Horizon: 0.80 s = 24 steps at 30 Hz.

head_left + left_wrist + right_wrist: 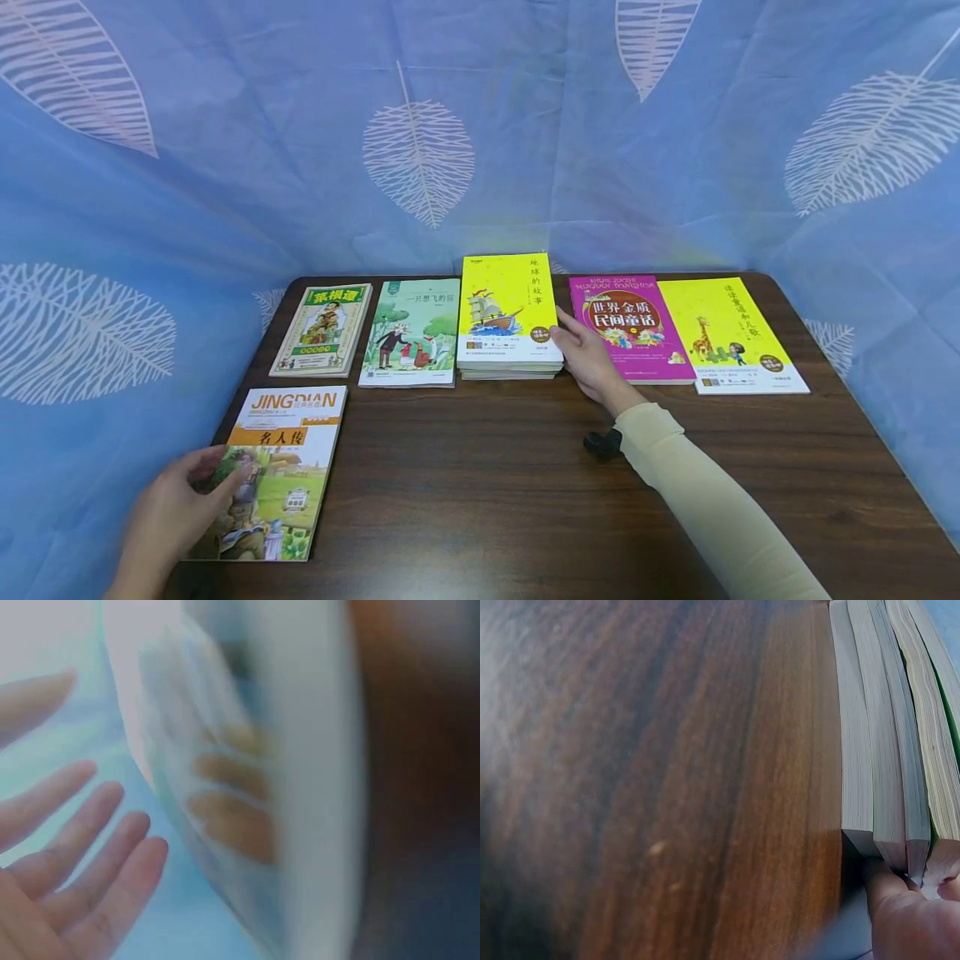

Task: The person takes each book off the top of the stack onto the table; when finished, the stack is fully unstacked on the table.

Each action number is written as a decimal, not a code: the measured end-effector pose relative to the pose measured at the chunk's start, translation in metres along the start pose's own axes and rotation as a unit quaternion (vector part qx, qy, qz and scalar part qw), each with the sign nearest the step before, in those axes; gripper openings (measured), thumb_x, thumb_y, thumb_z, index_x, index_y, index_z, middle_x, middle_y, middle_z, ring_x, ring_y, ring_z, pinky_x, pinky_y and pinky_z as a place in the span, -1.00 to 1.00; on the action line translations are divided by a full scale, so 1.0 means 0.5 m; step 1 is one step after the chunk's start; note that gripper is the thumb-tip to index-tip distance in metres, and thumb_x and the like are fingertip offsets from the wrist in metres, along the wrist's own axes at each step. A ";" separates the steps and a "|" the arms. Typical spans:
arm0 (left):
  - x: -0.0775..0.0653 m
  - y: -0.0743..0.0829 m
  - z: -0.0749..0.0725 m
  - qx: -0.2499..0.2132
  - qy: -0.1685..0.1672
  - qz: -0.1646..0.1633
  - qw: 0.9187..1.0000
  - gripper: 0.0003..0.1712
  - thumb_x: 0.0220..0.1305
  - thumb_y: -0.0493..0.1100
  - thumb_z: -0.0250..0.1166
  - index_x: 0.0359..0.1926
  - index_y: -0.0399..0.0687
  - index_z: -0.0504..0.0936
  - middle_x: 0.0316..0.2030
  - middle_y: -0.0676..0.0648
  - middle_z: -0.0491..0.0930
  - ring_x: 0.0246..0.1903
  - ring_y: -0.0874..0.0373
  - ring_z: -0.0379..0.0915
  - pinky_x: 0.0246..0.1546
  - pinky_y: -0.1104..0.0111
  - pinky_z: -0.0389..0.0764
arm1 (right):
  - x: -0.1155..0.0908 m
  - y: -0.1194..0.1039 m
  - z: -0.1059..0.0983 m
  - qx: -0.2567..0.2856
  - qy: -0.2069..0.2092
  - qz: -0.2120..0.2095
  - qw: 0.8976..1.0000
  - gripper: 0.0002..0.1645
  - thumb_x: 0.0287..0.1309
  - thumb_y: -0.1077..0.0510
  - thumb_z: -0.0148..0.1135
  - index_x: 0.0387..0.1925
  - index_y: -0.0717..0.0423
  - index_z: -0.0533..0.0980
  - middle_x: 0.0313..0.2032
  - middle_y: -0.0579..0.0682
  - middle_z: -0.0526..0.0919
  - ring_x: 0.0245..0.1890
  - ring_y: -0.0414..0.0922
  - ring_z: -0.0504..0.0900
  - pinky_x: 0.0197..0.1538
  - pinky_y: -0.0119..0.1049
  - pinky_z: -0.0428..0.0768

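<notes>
At the lower left of the head view, my left hand (168,508) is spread beside the left edge of a paperback book (288,475) lettered JINGDIAN. The left wrist view has this hand's fingers (124,885) extended, apart from the blurred book cover. At the back middle, my right hand (592,358) touches the right side of a stack of books (859,750), topped by a yellow book (498,304) with a sailing ship. Seen from the right wrist, fingertips (900,900) rest against the stack's end; the rest of the hand is out of frame.
Left of the stack lie a light green book (412,333) and a smaller green-framed book (321,329). On the right, a magenta book (633,329) partly overlaps a yellow giraffe book (738,333). A blue leaf-patterned curtain (525,167) hangs behind the dark wooden table (480,500).
</notes>
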State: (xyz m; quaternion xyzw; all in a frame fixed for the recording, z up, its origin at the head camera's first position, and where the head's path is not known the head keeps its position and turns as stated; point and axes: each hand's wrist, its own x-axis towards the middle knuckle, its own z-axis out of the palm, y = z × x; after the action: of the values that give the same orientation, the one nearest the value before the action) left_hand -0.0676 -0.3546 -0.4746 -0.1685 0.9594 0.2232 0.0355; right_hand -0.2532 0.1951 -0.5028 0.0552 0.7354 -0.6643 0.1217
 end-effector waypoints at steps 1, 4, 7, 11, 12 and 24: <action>0.002 0.016 0.003 -0.010 0.016 0.014 1.000 -0.01 0.30 0.43 0.36 0.34 -0.34 0.53 0.13 -0.47 0.65 0.05 -0.35 0.62 -0.17 -0.09 0.65 | 0.000 0.000 0.000 0.000 0.002 0.000 1.000 -0.29 0.64 -0.11 -0.03 0.67 -0.41 0.05 0.61 0.06 0.26 0.58 0.05 0.34 0.51 0.01 0.44; 0.010 0.070 0.012 -0.056 0.051 0.071 0.995 -0.20 0.36 0.29 0.39 0.30 -0.26 0.60 0.10 -0.41 0.69 0.06 -0.32 0.66 -0.15 -0.08 0.72 | -0.002 0.000 0.000 0.000 0.004 0.002 1.000 -0.29 0.64 -0.12 -0.03 0.67 -0.41 0.05 0.62 0.05 0.25 0.58 0.04 0.34 0.52 0.01 0.43; 0.027 0.123 0.025 -0.095 0.052 0.131 0.985 -0.32 0.39 0.20 0.40 0.28 -0.20 0.64 0.05 -0.35 0.73 0.04 -0.24 0.69 -0.11 -0.03 0.77 | -0.005 -0.001 0.001 0.002 0.010 0.008 1.000 -0.29 0.64 -0.12 -0.01 0.66 -0.42 0.07 0.61 0.04 0.27 0.58 0.02 0.34 0.52 0.00 0.43; 0.060 0.190 0.057 -0.133 0.015 0.155 0.979 -0.28 0.39 0.29 0.36 0.31 -0.12 0.62 0.08 -0.29 0.73 0.09 -0.23 0.69 -0.12 0.03 0.78 | -0.007 -0.004 0.001 0.001 0.011 0.013 1.000 -0.30 0.64 -0.12 -0.01 0.66 -0.44 0.08 0.61 0.05 0.27 0.59 0.03 0.32 0.53 0.01 0.42; 0.069 0.209 0.065 -0.140 0.004 0.156 0.978 -0.28 0.39 0.30 0.36 0.32 -0.10 0.62 0.09 -0.27 0.73 0.10 -0.23 0.68 -0.12 0.05 0.78 | -0.008 -0.006 0.001 0.000 0.011 0.014 1.000 -0.30 0.63 -0.13 -0.01 0.66 -0.44 0.07 0.62 0.05 0.26 0.60 0.04 0.31 0.53 0.02 0.42; 0.152 0.435 0.154 -0.227 -0.120 0.185 0.948 -0.18 0.37 0.38 0.32 0.40 -0.06 0.54 0.20 -0.15 0.65 0.17 -0.12 0.66 0.02 0.06 0.77 | -0.007 -0.003 0.008 -0.003 0.016 0.004 1.000 -0.31 0.63 -0.13 0.00 0.65 -0.44 0.10 0.60 0.06 0.29 0.58 0.03 0.33 0.52 0.00 0.43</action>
State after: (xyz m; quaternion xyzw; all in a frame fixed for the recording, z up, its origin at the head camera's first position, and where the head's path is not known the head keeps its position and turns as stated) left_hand -0.2134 -0.1603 -0.4642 0.0367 0.8862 0.4566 0.0696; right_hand -0.2497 0.1914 -0.5010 0.0684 0.7388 -0.6610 0.1122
